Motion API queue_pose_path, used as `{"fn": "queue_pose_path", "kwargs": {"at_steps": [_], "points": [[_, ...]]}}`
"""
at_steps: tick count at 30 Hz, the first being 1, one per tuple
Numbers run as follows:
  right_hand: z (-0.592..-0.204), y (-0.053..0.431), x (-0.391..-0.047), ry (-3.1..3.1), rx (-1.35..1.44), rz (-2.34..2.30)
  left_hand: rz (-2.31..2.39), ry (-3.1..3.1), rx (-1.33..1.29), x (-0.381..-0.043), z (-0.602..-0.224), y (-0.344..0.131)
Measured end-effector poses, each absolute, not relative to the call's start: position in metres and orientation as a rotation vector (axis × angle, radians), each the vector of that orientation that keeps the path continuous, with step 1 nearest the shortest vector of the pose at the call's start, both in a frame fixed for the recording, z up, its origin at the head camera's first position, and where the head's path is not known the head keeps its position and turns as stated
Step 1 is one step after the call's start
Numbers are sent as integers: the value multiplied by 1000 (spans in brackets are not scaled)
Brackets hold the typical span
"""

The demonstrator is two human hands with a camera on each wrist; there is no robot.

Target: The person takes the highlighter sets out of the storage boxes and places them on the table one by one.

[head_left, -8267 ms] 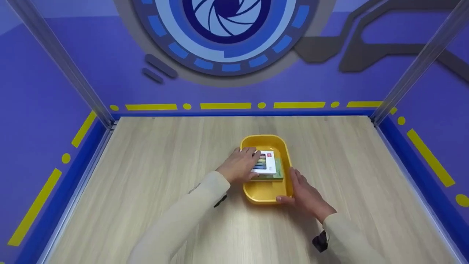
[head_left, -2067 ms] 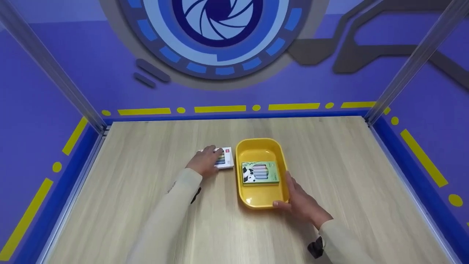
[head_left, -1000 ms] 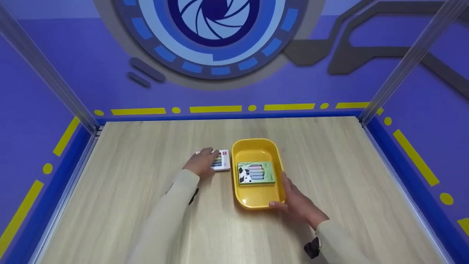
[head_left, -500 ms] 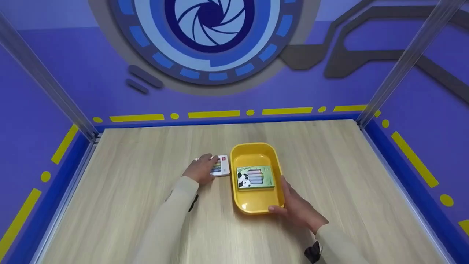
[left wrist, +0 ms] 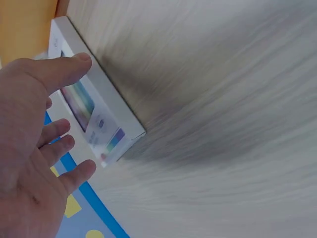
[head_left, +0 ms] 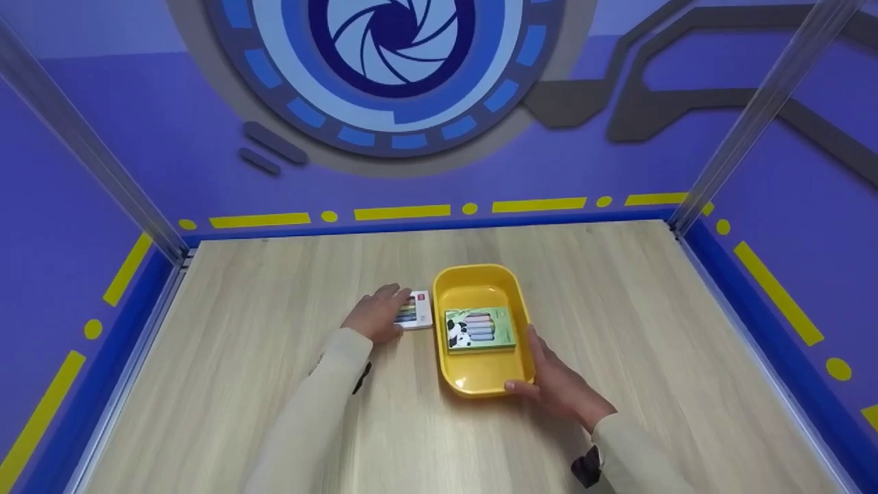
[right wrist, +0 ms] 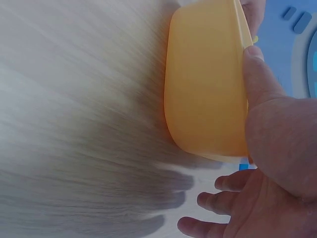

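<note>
A white box (head_left: 420, 312), with coloured sticks showing through its front window, lies flat on the table against the left side of a yellow tray (head_left: 480, 374). My left hand (head_left: 374, 315) rests over the box's left part, hiding it. In the left wrist view the thumb (left wrist: 69, 72) touches the box's edge, while the other fingers are spread loosely. Inside the tray lies a green box (head_left: 504, 329) with a panda and coloured sticks printed on it. At the tray's near right corner is my right hand (head_left: 566, 384), its thumb (right wrist: 255, 62) on the rim and its fingers extended.
The wood-grain table (head_left: 274, 295) is enclosed by purple-blue panels (head_left: 158, 137) at the back and sides. Clear posts (head_left: 761, 123) stand at the back corners. Table surface surrounds the tray.
Over eight seconds ago the white box was atop the green box in the tray under my left hand; it now lies on the table to the left. During the last second, hands and boxes barely move.
</note>
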State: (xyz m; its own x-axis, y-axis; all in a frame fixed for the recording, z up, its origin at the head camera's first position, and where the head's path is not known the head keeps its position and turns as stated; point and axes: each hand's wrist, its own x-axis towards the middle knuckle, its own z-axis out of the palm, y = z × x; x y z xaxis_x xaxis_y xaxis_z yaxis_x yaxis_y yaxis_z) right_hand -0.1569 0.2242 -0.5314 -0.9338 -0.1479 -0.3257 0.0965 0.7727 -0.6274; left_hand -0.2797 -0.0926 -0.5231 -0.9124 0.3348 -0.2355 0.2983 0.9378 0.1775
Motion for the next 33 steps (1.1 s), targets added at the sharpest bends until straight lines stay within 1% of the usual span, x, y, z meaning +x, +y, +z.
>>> {"fn": "queue_pose_path", "kwargs": {"at_steps": [6,20,28,33], "points": [[-531,223,-157,2615,-55,-951,197,2810,464,-275,-515,-92],[-530,225,-158,2585,-54,-963,226,2853,622,-266,-506,-84],[-530,226,-159,2609,-98,-931,222,2887,707,-259,-502,-80],[-531,226,-159,2606,-116,-940,195,2951,801,-257,-501,-79]]}}
